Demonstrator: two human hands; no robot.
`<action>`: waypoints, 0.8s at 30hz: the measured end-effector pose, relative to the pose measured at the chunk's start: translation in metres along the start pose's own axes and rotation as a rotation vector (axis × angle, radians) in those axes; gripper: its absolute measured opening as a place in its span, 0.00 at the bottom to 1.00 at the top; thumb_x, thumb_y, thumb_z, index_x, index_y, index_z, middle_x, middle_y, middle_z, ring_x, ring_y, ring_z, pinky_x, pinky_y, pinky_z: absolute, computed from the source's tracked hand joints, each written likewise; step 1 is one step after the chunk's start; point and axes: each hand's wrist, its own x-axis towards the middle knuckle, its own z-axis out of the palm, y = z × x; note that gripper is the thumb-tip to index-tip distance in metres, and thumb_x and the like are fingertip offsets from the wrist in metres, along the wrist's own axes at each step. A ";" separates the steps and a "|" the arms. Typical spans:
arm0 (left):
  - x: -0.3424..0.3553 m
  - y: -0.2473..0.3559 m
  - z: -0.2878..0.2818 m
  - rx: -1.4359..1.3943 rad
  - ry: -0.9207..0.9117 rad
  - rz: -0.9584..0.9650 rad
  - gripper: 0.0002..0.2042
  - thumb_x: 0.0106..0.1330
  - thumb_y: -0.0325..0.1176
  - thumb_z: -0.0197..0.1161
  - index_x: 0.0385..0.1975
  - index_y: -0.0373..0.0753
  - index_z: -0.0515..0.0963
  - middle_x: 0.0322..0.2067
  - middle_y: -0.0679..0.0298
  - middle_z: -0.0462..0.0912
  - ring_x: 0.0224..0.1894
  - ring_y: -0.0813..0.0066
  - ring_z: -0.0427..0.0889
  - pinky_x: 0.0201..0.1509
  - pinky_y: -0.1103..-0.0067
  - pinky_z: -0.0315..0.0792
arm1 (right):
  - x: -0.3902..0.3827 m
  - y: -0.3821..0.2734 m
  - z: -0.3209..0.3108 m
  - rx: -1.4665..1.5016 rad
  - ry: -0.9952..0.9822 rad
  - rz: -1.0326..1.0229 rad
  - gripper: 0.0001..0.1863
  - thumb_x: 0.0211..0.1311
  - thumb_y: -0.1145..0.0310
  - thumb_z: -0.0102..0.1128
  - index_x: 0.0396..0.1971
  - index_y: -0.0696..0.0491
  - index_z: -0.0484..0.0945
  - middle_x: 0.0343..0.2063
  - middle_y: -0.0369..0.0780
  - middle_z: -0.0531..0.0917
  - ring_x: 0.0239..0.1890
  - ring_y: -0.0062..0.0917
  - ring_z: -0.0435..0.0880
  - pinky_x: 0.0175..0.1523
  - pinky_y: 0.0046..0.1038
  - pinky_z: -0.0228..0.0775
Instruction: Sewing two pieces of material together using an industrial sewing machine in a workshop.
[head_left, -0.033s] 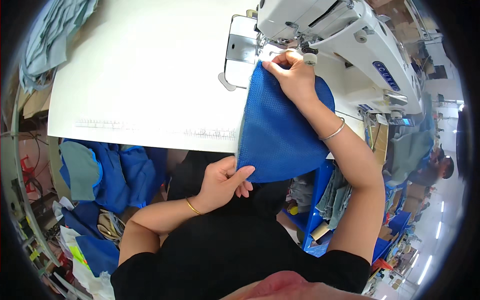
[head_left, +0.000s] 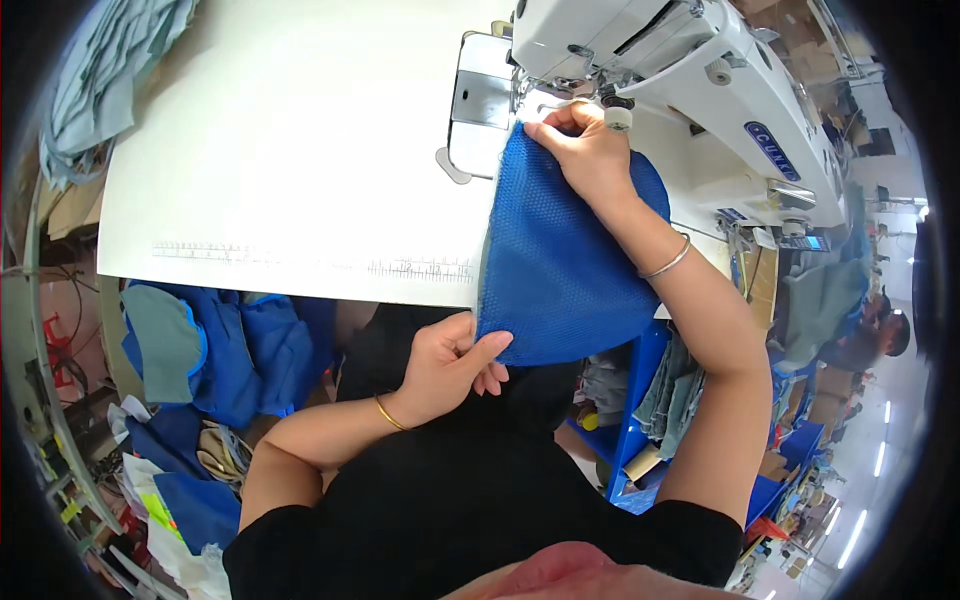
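A piece of blue mesh fabric [head_left: 565,265], with a straight left edge and rounded right side, lies over the front edge of the white sewing table [head_left: 280,150]. My right hand [head_left: 585,150] pinches its top corner just below the needle area of the white sewing machine [head_left: 680,80], beside the metal plate [head_left: 478,105]. My left hand [head_left: 450,360] holds the fabric's lower left corner between thumb and fingers, off the table's front edge. The stitching point itself is partly hidden by the machine's parts.
Grey-green cut pieces [head_left: 100,90] are heaped at the table's upper left. Blue and grey cloth pieces [head_left: 220,350] hang below the left side. A blue rack [head_left: 625,430] holds fabric on the lower right. A person [head_left: 880,330] is at the far right, among more workbenches.
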 end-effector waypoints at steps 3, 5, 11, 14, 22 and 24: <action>0.003 0.006 0.006 0.005 -0.002 0.012 0.12 0.77 0.37 0.66 0.34 0.34 0.79 0.24 0.60 0.87 0.22 0.81 0.85 0.22 0.87 0.74 | 0.009 0.010 0.001 0.059 -0.009 0.022 0.16 0.48 0.52 0.79 0.22 0.51 0.90 0.23 0.36 0.90 0.28 0.28 0.89 0.42 0.30 0.80; 0.006 0.009 0.008 -0.029 -0.003 0.005 0.12 0.77 0.37 0.67 0.34 0.34 0.79 0.24 0.60 0.87 0.22 0.81 0.85 0.22 0.87 0.73 | 0.015 0.016 0.003 0.060 -0.016 0.050 0.17 0.46 0.52 0.80 0.23 0.50 0.90 0.24 0.37 0.90 0.28 0.29 0.90 0.45 0.30 0.81; 0.012 0.010 0.012 -0.027 0.018 0.000 0.13 0.76 0.37 0.67 0.33 0.35 0.78 0.23 0.61 0.87 0.21 0.81 0.85 0.21 0.87 0.72 | 0.023 0.025 0.008 0.083 -0.018 0.102 0.20 0.45 0.49 0.83 0.22 0.51 0.88 0.27 0.39 0.91 0.31 0.32 0.90 0.47 0.32 0.82; 0.013 0.009 0.016 -0.015 0.017 -0.011 0.11 0.77 0.34 0.66 0.32 0.36 0.77 0.23 0.58 0.87 0.21 0.79 0.86 0.21 0.86 0.73 | 0.018 0.026 0.007 0.025 0.050 0.020 0.20 0.46 0.50 0.83 0.21 0.52 0.87 0.27 0.39 0.91 0.32 0.31 0.90 0.44 0.32 0.81; 0.012 -0.009 0.015 0.003 -0.006 -0.087 0.20 0.76 0.39 0.68 0.23 0.40 0.68 0.19 0.63 0.84 0.20 0.83 0.84 0.20 0.84 0.74 | 0.008 0.023 -0.014 -0.067 -0.163 0.000 0.17 0.63 0.59 0.74 0.36 0.60 0.84 0.35 0.48 0.86 0.38 0.40 0.86 0.48 0.40 0.76; 0.012 -0.018 0.010 0.034 -0.054 -0.041 0.20 0.78 0.41 0.65 0.25 0.39 0.67 0.20 0.63 0.84 0.20 0.83 0.84 0.19 0.84 0.71 | 0.007 0.022 -0.020 -0.242 -0.254 -0.014 0.18 0.70 0.58 0.69 0.39 0.59 0.78 0.40 0.45 0.82 0.45 0.36 0.84 0.54 0.35 0.75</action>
